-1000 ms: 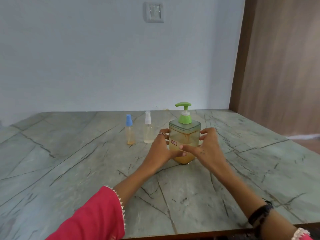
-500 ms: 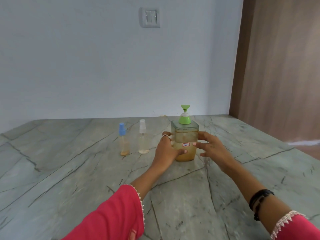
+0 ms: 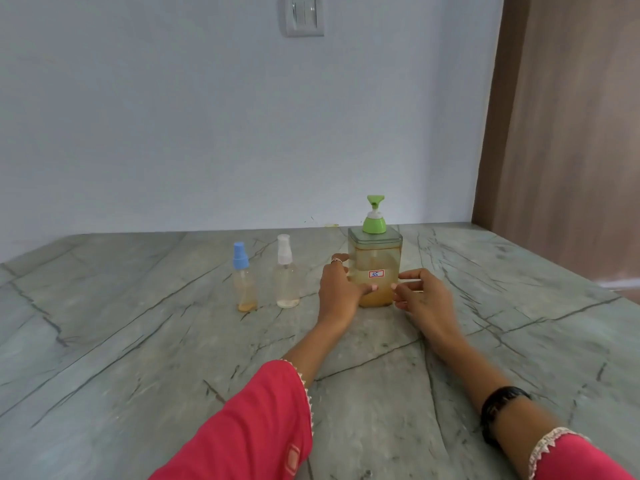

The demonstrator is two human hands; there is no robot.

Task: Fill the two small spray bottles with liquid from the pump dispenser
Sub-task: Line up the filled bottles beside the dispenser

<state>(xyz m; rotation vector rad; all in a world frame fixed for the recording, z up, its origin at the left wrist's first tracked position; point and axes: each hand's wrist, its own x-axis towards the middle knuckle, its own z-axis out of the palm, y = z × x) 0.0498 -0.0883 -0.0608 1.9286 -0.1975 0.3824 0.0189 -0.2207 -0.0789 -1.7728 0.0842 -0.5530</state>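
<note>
a grey-green veined stone desk (image 3: 104, 341) ran from the near edge to a pale wall at the far side. towards the left of the group of things stood a small clear spray bottle with a blue cap (image 3: 244, 282), upright, with a thin layer of amber liquid at its bottom. just to its right, apart from it, stood a second small spray bottle with a white cap (image 3: 286, 276), also upright, with only a trace of pale liquid at its base.

right of that bottle was the left hand (image 3: 341, 289), reaching out from a pink sleeve (image 3: 249, 431). its thumb lay across the near face of the pump dispenser (image 3: 375, 268) and its fingers curled round the dispenser's left side, a ring showing on one finger. so it held the dispenser.

the pump dispenser stood upright on the desk, a square clear container with a grey-green lid and a green pump head whose nozzle pointed up and to the right. amber liquid filled its lower part, and a small white label with red writing sat on the near face.

the right hand (image 3: 420, 296) came in from the right, fingers curved, its thumb tip touching the dispenser's near right corner and its fingers lying along the right side. it held the dispenser too. a black band (image 3: 502, 410) circled the right forearm, near a lace-trimmed pink cuff.

on the wall above hung a white switch plate (image 3: 304, 15), and a brown wooden panel (image 3: 568, 133) stood at the far right.
</note>
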